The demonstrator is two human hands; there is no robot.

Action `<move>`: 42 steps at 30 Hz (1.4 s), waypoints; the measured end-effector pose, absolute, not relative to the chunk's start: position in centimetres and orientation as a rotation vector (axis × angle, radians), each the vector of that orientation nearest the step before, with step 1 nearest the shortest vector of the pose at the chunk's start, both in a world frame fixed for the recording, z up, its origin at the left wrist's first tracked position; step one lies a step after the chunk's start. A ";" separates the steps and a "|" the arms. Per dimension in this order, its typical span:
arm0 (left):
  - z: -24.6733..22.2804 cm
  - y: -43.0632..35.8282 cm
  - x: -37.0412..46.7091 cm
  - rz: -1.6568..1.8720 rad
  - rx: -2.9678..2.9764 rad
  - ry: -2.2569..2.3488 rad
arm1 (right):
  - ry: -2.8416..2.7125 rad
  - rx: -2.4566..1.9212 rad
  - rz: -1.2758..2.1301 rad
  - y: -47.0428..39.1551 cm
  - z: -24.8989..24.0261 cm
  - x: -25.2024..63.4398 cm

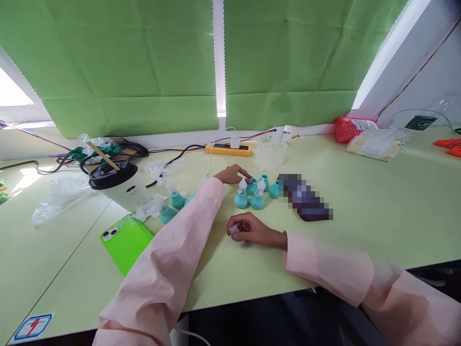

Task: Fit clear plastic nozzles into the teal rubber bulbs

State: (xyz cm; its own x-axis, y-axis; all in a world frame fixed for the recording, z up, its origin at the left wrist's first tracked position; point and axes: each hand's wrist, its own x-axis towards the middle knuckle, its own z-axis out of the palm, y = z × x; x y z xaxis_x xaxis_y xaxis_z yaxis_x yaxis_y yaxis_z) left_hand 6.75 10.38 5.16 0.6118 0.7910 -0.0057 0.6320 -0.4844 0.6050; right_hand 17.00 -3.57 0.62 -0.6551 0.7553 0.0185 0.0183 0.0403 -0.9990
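My left hand [233, 174] reaches over the table with its fingers stretched out. Its fingertips touch the rim of a teal squeeze bulb [251, 187]; part of that contact is hidden behind a white tip. Two teal bulbs with white pointed tips, one on the left [241, 196] and one on the right [258, 197], stand in front. Further teal bulbs with uncovered necks, one behind [264, 181] and one to the right [274, 190], are close by. Nearer to me, my right hand [252, 228] is curled around small clear plastic pieces [235, 229].
More teal bulbs [167, 214] lie left of my left sleeve. A lidded paper cup [126, 192], a green phone [126, 242] and plastic wrap [59, 194] are on the left. A dark pixelated object [306, 197], a clear container [271, 154] and a yellow power strip [228, 150] stand further off.
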 end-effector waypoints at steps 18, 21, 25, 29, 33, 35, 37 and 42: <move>9.7 4.9 1.6 1.239 1.178 0.771 | -1.688 -0.853 1.556 -3.8 0.2 17.0; 9.5 1.2 1.5 0.974 0.995 0.815 | -1.605 -0.939 1.359 -3.8 0.1 16.9; 6.1 -2.6 1.3 0.686 1.128 0.923 | -1.411 -0.957 1.225 -4.0 0.4 16.7; 2.6 -3.8 0.8 0.696 1.214 1.105 | -1.316 -0.882 1.290 -4.4 0.6 16.3; 1.6 -4.1 1.0 0.669 1.226 1.124 | -1.427 -0.804 1.425 -4.7 0.3 16.0; 1.7 -4.3 1.3 0.674 1.200 1.108 | -1.480 -0.790 1.428 -4.7 0.1 16.1; 1.8 -4.5 1.4 0.673 1.155 1.112 | -1.554 -0.801 1.409 -4.8 -0.1 16.2; 2.0 -4.9 1.6 0.673 1.213 1.162 | -1.802 -0.904 1.220 -5.3 0.1 16.5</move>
State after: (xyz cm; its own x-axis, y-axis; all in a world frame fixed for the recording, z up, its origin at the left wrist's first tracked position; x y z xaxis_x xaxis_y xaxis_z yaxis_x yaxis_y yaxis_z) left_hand 1.57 -4.86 2.02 0.3188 0.8937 -0.3157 0.1706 0.2735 0.9466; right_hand 16.53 -5.31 0.14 -0.4559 0.8669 0.2018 0.1345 0.2912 -0.9472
